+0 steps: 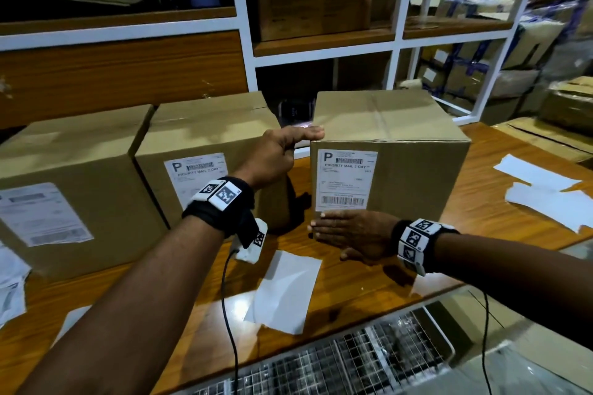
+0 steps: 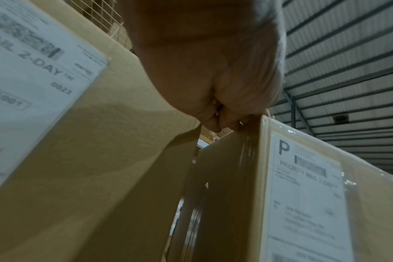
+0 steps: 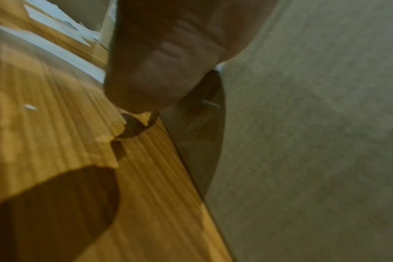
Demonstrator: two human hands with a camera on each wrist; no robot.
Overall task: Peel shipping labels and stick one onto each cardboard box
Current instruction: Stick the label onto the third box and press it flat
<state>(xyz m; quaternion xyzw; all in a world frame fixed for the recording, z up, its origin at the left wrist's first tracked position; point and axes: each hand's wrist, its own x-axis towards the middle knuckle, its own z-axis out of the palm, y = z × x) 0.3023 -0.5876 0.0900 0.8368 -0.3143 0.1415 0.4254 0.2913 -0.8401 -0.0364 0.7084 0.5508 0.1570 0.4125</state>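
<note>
Three cardboard boxes stand on the wooden table [image 1: 353, 282], each with a white shipping label on its front. The right box [image 1: 410, 170] carries its label [image 1: 345, 179] at the upper left of the front face. My left hand [image 1: 288, 144] grips that box's top left corner, one finger along the top edge and the others curled against the side [image 2: 224, 113]. My right hand [image 1: 346, 231] presses flat with straight fingers on the front face just under the label. The middle box [image 1: 205, 128] and left box [image 1: 73, 151] stand untouched.
A blank backing sheet [image 1: 285, 292] lies on the table in front of me. More white sheets [image 1: 545, 192] lie at the right, and label sheets [image 1: 9, 285] at the far left. A wire grid [image 1: 353, 359] sits at the near edge. Shelving [image 1: 321, 51] with cartons stands behind.
</note>
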